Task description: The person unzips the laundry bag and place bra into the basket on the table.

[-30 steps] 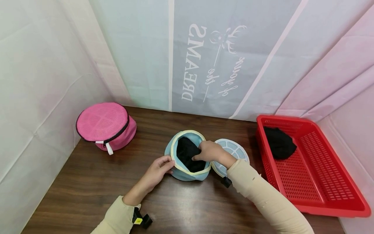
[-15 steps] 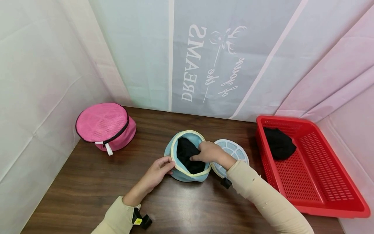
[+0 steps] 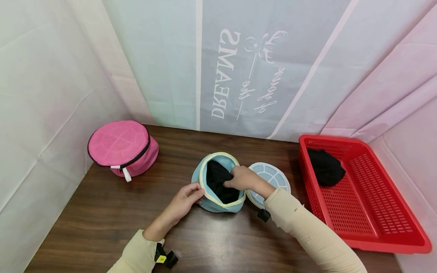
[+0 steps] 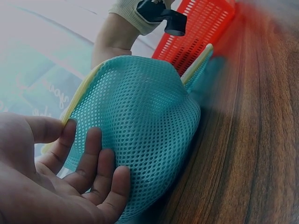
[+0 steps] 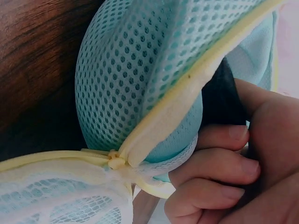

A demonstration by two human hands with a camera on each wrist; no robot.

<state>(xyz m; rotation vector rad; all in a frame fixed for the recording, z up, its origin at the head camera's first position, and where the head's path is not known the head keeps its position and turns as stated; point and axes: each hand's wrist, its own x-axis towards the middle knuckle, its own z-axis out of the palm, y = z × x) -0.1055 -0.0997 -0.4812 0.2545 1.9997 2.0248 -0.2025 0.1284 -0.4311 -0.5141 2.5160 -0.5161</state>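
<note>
A light-blue mesh laundry bag [image 3: 218, 208] with yellow trim stands open-topped on the wooden table in the head view. Its round lid [image 3: 274, 175] is folded back to the right. Black cloth [image 3: 217, 177] lies inside. My left hand [image 3: 181, 201] pinches the yellow rim between thumb and index finger; in the left wrist view its other fingers rest along the mesh wall [image 4: 149, 126]. My right hand [image 3: 245, 178] reaches over the right rim into the bag. In the right wrist view, its fingers curl on the black fabric [image 5: 225, 95]; the fabric's lower part is hidden.
A pink mesh bag [image 3: 121, 142] with black zip edging and a white pull tab stands at the back left. At the right is a red plastic basket [image 3: 355, 218] holding another black cloth [image 3: 326, 167]. Fabric curtains [image 3: 164, 68] enclose the table's back and sides.
</note>
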